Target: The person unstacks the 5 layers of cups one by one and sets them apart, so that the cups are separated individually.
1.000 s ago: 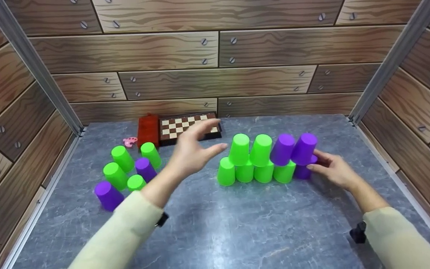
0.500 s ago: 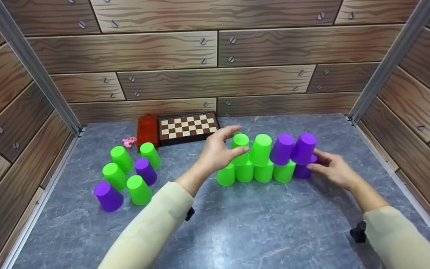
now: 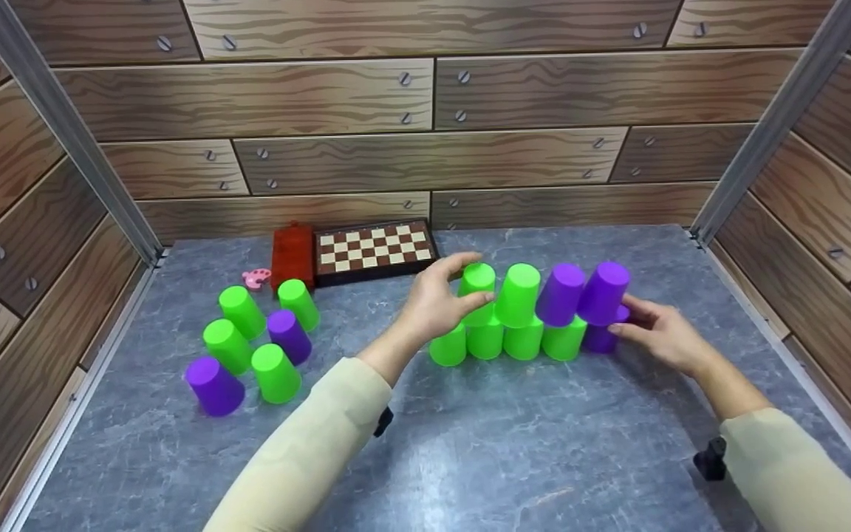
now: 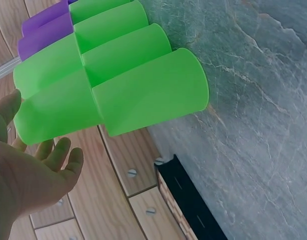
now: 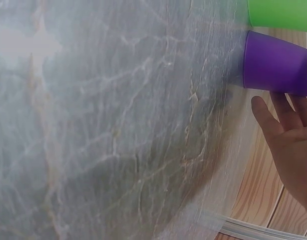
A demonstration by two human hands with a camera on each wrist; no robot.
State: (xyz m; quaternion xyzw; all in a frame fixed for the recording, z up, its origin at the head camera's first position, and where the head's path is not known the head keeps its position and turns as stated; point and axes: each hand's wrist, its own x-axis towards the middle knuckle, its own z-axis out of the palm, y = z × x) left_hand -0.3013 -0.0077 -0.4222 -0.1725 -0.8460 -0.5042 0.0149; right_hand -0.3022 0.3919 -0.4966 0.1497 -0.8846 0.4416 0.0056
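Note:
Upside-down plastic cups form two rows on the grey table. Along the bottom stand several green cups with a purple cup at the right end. The upper row has two green cups at left and two purple cups at right. My left hand holds the upper row's leftmost green cup, thumb on the near side and fingers round the far side. At the other end my right hand grips the bottom purple cup between thumb and fingers.
Loose upside-down cups stand at left, among them a green cup and a purple cup. A chessboard, a red box and a small pink item lie at the back. Wood-patterned walls enclose the table.
My left hand has moved right from beside the rows to the upper row's leftmost green cup. My right hand stays at the bottom purple cup.

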